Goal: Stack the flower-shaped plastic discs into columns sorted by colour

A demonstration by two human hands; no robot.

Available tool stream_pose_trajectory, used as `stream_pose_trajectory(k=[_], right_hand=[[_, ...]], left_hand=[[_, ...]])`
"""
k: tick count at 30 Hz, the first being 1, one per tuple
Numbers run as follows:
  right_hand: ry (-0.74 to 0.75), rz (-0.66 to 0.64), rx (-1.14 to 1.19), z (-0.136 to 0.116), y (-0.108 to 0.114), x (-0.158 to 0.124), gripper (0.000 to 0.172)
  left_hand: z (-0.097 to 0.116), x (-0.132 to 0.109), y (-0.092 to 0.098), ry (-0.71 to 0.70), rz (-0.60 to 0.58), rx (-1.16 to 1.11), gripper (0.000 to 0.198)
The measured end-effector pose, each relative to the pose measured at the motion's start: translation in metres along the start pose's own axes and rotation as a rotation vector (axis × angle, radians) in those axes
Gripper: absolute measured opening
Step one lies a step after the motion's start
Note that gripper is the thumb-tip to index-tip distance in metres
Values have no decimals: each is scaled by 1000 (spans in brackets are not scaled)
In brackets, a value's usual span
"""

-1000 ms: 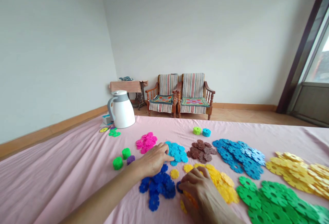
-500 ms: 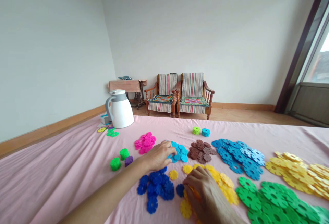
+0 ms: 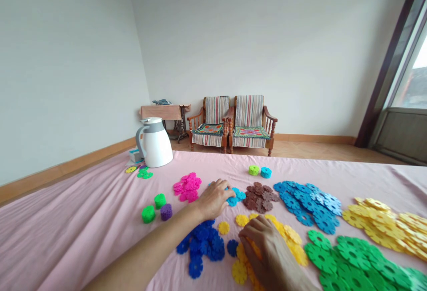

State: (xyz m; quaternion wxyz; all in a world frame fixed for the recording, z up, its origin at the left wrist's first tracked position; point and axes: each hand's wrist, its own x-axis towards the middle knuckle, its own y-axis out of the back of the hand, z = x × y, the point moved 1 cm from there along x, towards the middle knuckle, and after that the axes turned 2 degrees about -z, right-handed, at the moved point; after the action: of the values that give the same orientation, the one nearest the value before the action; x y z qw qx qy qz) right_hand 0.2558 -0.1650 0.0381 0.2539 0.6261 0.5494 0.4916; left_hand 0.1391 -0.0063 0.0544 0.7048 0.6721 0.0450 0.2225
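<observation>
My left hand (image 3: 216, 198) lies over the left part of a small heap of light blue flower-shaped discs (image 3: 237, 196). Its fingers are bent but apart, with the tips down at the discs, and I see none gripped. Yellow flower discs (image 3: 293, 242) spread around and under my right hand (image 3: 263, 244). The fingers of that hand curl down among them, and whatever they hold is hidden under the palm. Just left of it lies a single dark blue disc (image 3: 232, 248), near a larger dark blue heap (image 3: 203, 244). One yellow disc (image 3: 223, 227) sits between the hands.
Pink discs (image 3: 187, 187), brown discs (image 3: 260, 197), blue discs (image 3: 310, 204), pale yellow discs (image 3: 373, 222) and green discs (image 3: 360, 260) form heaps on the pink cloth (image 3: 100, 237). Small stacks, including a purple one (image 3: 166, 212), stand left. A white jug (image 3: 158, 146) stands behind.
My left hand has shifted right across the light blue heap and covers more of it. The right hand stays almost in place over the yellow discs.
</observation>
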Motion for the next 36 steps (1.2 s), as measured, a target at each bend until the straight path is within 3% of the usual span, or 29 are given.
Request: stream_pose_trajectory(k=[4, 7, 13, 19, 26, 32, 36], right_hand=[[2, -22, 6, -2, 2, 0, 29], [4, -42, 2, -2, 1, 0, 29], [-3, -42, 30, -3, -2, -1, 29], [-28, -24, 49, 0, 0, -1, 30], [-17, -40, 120, -14, 3, -2, 26], [17, -197, 99, -35, 0, 6, 54], [-6, -171, 73, -35, -2, 7, 35]], left_hand=[[-14, -18, 13, 98, 66, -98, 32], [-24, -41, 19, 182, 36, -178, 33], [-30, -66, 12, 238, 17, -182, 33], [-18, -67, 15, 243, 78, -205, 44], [9, -102, 33, 276, 73, -295, 23], [20, -130, 20, 172, 40, -313, 71], [27, -130, 16, 160, 28, -306, 73]])
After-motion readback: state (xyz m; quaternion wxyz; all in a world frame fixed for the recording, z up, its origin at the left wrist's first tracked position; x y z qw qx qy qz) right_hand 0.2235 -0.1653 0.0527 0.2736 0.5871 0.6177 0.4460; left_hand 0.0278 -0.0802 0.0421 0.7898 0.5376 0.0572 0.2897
